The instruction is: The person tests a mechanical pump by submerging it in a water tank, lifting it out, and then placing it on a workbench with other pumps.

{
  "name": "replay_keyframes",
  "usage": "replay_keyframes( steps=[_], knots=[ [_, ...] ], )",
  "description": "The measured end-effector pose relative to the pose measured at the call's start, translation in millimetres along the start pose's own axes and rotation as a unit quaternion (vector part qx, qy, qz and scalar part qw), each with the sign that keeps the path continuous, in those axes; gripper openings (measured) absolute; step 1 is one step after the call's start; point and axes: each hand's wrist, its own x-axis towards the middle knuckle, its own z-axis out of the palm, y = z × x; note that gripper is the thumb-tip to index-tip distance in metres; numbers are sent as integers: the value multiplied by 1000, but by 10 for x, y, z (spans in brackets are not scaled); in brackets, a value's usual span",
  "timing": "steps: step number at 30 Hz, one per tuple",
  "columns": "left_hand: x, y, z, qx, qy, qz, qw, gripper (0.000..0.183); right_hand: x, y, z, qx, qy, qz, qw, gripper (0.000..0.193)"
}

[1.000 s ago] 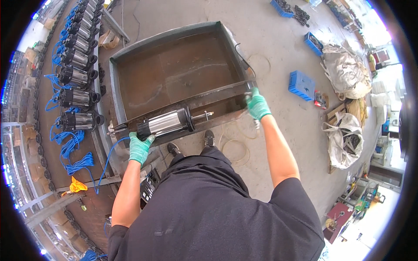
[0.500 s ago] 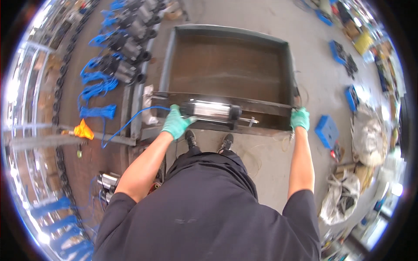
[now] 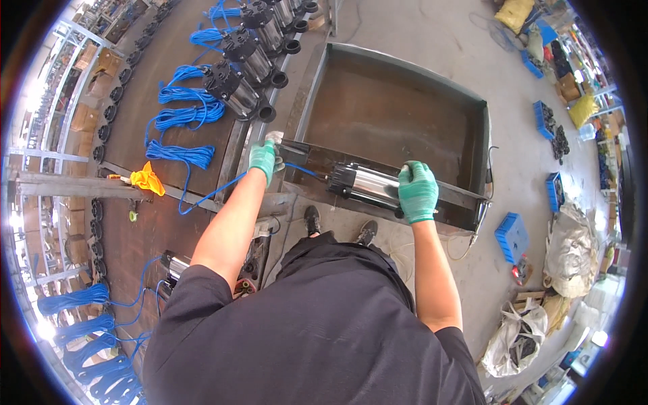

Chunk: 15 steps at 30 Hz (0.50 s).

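Observation:
A silver, black-ended submersible pump (image 3: 371,184) lies on its side across the near end of a metal water tank (image 3: 486,125). My right hand (image 3: 418,192), in a green glove, is closed over the pump's right end and hides part of it. A blue cable (image 3: 233,182) leaves the pump's left end and runs left past my left wrist. My left hand (image 3: 263,160), also gloved in green, is at the tank's left side. Its fingers are closed on a whitish rag (image 3: 275,137), which shows above and beside the glove.
On the bench (image 3: 152,223) at left stand several similar pumps (image 3: 233,91) with coiled blue cables (image 3: 181,155). An orange cloth (image 3: 147,179) hangs at a metal bar (image 3: 74,187). Blue crates (image 3: 513,237) and white sacks (image 3: 570,250) sit on the floor at right.
My left hand has let go of the pump's left end and moved to the rag. My right hand has come from the tank's right edge onto the pump. The view has turned.

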Motion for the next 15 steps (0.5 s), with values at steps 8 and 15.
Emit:
replay_keyframes(
  steps=[8, 15],
  knots=[
    [159, -176, -199, 14, -140, 82, 987, 12, 27, -39, 0, -16, -2, 9, 1000, 11],
    [-645, -135, -353, 170, -145, 352, 909, 15, 7, -18, 1, -18, 11, 21, 1000, 11]
  ],
)
